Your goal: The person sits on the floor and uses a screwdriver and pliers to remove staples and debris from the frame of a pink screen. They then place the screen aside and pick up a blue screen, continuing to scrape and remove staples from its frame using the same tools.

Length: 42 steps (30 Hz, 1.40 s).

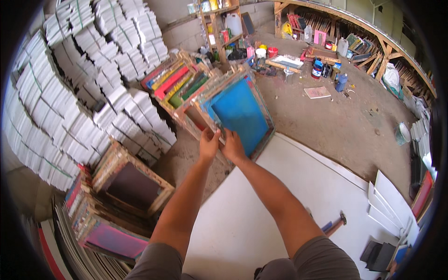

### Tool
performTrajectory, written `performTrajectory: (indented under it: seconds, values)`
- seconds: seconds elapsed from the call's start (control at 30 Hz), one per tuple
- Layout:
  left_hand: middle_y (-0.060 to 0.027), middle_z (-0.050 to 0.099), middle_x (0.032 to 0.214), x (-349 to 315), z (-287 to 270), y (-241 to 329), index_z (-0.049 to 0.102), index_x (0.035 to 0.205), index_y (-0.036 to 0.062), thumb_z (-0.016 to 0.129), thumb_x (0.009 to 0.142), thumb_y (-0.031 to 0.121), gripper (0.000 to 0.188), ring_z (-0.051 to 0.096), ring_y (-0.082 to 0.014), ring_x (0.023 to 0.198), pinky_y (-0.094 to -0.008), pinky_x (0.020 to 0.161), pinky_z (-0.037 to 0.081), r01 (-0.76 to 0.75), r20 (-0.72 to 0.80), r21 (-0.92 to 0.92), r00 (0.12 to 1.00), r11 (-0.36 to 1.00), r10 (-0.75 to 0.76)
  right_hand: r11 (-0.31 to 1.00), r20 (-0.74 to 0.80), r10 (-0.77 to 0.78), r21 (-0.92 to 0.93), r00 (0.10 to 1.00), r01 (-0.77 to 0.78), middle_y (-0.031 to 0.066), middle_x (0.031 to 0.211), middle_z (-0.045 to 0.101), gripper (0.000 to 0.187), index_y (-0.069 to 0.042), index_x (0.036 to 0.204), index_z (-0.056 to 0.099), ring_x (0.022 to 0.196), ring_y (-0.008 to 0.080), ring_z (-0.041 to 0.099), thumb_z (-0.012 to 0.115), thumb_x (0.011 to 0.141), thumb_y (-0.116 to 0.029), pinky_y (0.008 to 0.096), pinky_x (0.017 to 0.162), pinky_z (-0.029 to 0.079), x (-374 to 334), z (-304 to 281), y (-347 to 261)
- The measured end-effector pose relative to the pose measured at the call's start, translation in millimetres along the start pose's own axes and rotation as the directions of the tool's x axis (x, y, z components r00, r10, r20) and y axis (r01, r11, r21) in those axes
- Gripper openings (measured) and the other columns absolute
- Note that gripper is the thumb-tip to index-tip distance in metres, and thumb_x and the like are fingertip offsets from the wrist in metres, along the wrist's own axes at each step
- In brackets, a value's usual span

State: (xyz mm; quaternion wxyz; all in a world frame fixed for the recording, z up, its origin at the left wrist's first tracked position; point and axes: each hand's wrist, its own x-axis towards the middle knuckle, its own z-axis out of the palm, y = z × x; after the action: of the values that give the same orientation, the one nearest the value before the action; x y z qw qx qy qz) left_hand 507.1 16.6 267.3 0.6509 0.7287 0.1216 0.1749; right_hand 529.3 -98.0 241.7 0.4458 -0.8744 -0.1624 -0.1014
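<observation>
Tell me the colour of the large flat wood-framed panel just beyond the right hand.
Blue: the large flat wood-framed panel, best in the head view.

A person wears plain, dark grey short sleeves, the left sleeve (160,262) and the right sleeve (325,259) each ending in a simple hem near the elbow. Below the hems, the left forearm (183,205) and right forearm (273,193) are uncovered, down to a bare left hand (210,144) and bare right hand (232,146). A rounded patch of similar grey cloth (278,269) shows between the sleeves.
</observation>
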Motion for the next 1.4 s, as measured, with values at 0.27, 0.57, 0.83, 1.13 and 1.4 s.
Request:
performTrajectory:
  seconds: [0.27, 0.57, 0.83, 1.13, 1.4]
  values:
    - [-0.0152, 0.063, 0.130, 35.3, -9.3, 9.3, 0.042, 0.150, -0.0031, 0.079, 0.094, 0.032, 0.076, 0.061, -0.0222, 0.119, -0.0354, 0.101, 0.047, 0.073, 0.024, 0.163, 0.997, 0.984, -0.078, 0.987, -0.066, 0.137, -0.079, 0.988, -0.142, 0.0279, 0.139, 0.056, 0.073, -0.001, 0.146, 0.043, 0.127, 0.0466, 0.055, 0.077, 0.090, -0.034, 0.0521, 0.104, 0.049, 35.1, 43.3, 29.5]
    - [-0.0171, 0.063, 0.130, 37.2, -1.9, 2.6, 0.043, 0.146, -0.0075, 0.083, 0.090, 0.034, 0.081, 0.060, -0.0243, 0.121, -0.0364, 0.102, 0.048, 0.005, 0.004, 0.235, 1.000, 0.972, -0.006, 0.996, -0.250, 0.031, -0.072, 0.968, -0.050, 0.0216, 0.088, 0.072, 0.029, -0.004, 0.115, 0.062, 0.079, 0.0450, 0.071, 0.071, 0.092, -0.019, 0.0562, 0.071, 0.055, 27.1, 36.8, 49.9]
    - [-0.0165, 0.064, 0.121, -22.8, 48.0, 14.0, 0.050, 0.127, -0.0042, 0.082, 0.092, 0.022, 0.054, 0.061, -0.0235, 0.112, -0.0354, 0.098, 0.049, -0.202, -0.167, 0.033, 0.965, 0.979, 0.204, 0.999, -0.222, -0.050, 0.003, 0.974, 0.052, 0.0225, 0.096, 0.071, 0.029, -0.002, 0.115, 0.063, 0.084, 0.0440, 0.070, 0.070, 0.092, -0.019, 0.0550, 0.073, 0.055, -59.2, 6.1, 38.4]
    - [-0.0092, 0.066, 0.114, -155.1, -4.6, 40.2, 0.053, 0.127, -0.0015, 0.075, 0.097, 0.010, 0.038, 0.061, -0.0148, 0.103, -0.0316, 0.092, 0.050, -0.280, -0.077, -0.083, 0.959, 0.956, 0.274, 0.977, -0.028, -0.191, 0.096, 0.981, 0.192, 0.0264, 0.118, 0.069, 0.060, 0.001, 0.133, 0.061, 0.105, 0.0439, 0.069, 0.078, 0.092, -0.039, 0.0491, 0.087, 0.057, -151.1, -72.5, 41.0]
    - [-0.0117, 0.062, 0.135, -259.2, -89.7, 33.1, 0.049, 0.142, -0.0024, 0.075, 0.096, 0.012, 0.054, 0.058, -0.0219, 0.126, -0.0379, 0.110, 0.043, -0.153, 0.062, -0.107, 0.985, 0.982, 0.160, 0.970, -0.354, 0.090, 0.244, 0.931, -0.001, 0.0243, 0.140, 0.058, 0.078, -0.001, 0.153, 0.043, 0.131, 0.0386, 0.056, 0.068, 0.098, -0.051, 0.0465, 0.114, 0.040, -136.6, -156.5, 134.5]
